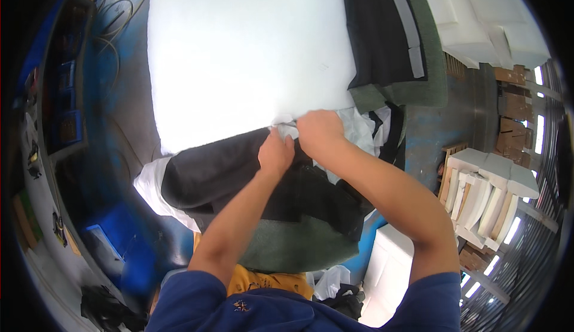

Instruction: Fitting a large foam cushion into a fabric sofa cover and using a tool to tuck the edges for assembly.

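Note:
A large white padded cushion [239, 51] lies in front of me, with its near edge toward my body. Along that edge is a black fabric cover [209, 167], with dark green fabric [299, 245] hanging nearer to me. My left hand [277, 154] is closed in a pinch on a piece of thin white cloth [288, 130] at the seam between cushion and black fabric. Close beside it, my right hand [321, 133] has its fingers curled on the same white cloth. The fingertips of the right hand are partly hidden. Loose white lining [357, 130] spreads to its right.
Black fabric with a grey strip [412, 33] lies along the cushion's right side. White foam blocks [478, 15] stand at the far right, and a stack of pale slabs [484, 203] nearer. Blue bins [69, 125] sit on a rack at left, near a coiled hose [113, 27].

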{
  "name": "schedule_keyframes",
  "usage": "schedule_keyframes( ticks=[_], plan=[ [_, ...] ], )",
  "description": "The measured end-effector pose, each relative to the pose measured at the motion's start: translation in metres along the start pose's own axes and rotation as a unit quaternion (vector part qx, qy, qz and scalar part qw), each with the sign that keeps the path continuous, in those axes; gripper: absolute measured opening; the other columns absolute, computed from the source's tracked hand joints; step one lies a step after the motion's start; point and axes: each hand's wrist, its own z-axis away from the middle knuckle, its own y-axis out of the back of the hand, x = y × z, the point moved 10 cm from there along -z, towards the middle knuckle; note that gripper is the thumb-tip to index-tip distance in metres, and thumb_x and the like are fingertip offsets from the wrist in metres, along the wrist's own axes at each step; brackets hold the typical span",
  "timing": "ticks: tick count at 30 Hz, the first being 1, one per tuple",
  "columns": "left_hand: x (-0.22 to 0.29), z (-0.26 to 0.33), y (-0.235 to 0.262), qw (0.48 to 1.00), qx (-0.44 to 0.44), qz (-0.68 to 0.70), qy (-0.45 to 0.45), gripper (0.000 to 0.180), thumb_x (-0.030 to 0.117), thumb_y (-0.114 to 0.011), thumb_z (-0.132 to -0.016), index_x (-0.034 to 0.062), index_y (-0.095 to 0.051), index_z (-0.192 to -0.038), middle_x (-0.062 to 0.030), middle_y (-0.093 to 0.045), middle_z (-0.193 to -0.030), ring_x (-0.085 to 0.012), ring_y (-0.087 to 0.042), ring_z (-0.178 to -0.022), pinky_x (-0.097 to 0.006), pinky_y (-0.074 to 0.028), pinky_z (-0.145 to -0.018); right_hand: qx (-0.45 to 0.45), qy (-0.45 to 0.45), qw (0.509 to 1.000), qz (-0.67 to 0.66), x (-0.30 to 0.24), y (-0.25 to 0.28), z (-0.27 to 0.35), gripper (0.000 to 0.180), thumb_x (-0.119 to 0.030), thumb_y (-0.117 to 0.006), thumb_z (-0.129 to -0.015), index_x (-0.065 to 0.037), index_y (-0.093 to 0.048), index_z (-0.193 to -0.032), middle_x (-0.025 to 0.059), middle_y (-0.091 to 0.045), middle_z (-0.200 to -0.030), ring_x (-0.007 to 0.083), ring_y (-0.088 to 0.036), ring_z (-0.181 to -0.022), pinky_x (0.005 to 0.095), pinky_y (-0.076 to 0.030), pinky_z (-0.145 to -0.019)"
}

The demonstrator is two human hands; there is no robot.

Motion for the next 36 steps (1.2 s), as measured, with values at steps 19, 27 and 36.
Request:
schedule_keyframes(
  ticks=[19,27,36],
  plan=[
    [-0.039,0.055,-0.021,0.924,0.102,-0.228,-0.29,0.066,0.039,-0.05,-0.1,0.0106,-0.031,-0.156,-0.0185,-0.021,-0.165,-0.0308,-0.018,-0.153,-0.046,-0.015,-0.122,-0.066,-0.062,0.996,-0.003,-0.011,-0.065,-0.074,0.02,-0.014,-0.062,-0.084,-0.007,-0.078,-0.094,0.0162,-0.075,-0.099,0.0316,-0.073,-0.096,0.0408,-0.059,-0.08],
    [-0.055,0.056,-0.012,0.926,0.089,-0.243,-0.273,0.069,0.04,-0.049,-0.1,0.0108,-0.027,-0.158,-0.0187,-0.017,-0.166,-0.0315,-0.016,-0.154,-0.047,-0.014,-0.123,-0.072,-0.008,0.997,0.005,-0.03,-0.036,-0.057,0.019,-0.014,-0.063,-0.082,-0.007,-0.078,-0.091,0.0168,-0.075,-0.096,0.0319,-0.073,-0.092,0.0413,-0.059,-0.077],
    [-0.055,0.058,-0.016,0.928,0.094,-0.218,-0.287,0.075,0.039,-0.06,-0.093,0.0096,-0.032,-0.156,-0.0213,-0.021,-0.164,-0.0355,-0.018,-0.152,-0.049,-0.016,-0.122,-0.054,0.018,0.998,-0.002,-0.026,-0.076,-0.074,0.02,-0.018,-0.063,-0.083,-0.004,-0.076,-0.087,0.0209,-0.073,-0.089,0.0382,-0.072,-0.087,0.0467,-0.058,-0.079]
  ],
)
